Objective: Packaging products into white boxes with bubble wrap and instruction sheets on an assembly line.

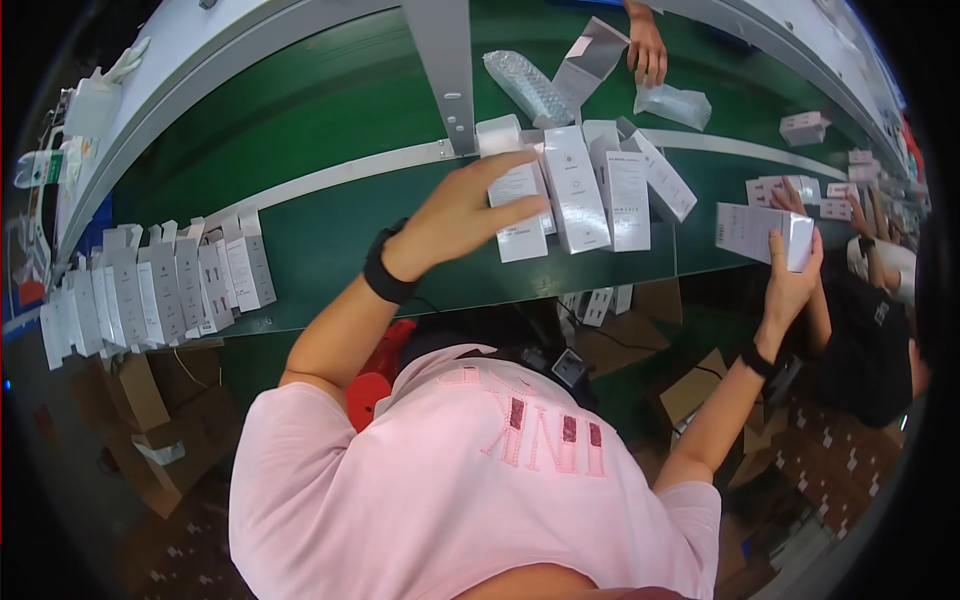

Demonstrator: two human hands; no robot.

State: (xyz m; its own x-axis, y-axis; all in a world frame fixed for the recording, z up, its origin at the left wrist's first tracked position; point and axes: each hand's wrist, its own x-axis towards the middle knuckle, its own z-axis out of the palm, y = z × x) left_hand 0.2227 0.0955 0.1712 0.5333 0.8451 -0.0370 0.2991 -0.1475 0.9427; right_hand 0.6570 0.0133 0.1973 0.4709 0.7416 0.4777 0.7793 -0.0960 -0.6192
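My left hand (455,213), a dark band on its wrist, reaches over the leftmost white box (522,241) of a group on the green work surface. Its fingers are stretched apart across that box; whether they touch it I cannot tell. Beside it stand a second white box (577,190), a third box (628,200) and a tilted box (665,180). At the right, my right hand (793,275) is closed around the end of a white carton (750,231), which lies lengthwise above the table edge. The wrist there also wears a dark band.
Several upright white boxes (158,290) line the table's left side. A grey post (440,70) rises behind the middle. Across the rail, another person's hand (648,55) touches a clear plastic bag (675,106), near bubble wrap (528,88) and an opened box (592,62). A co-worker (868,340) sits at right.
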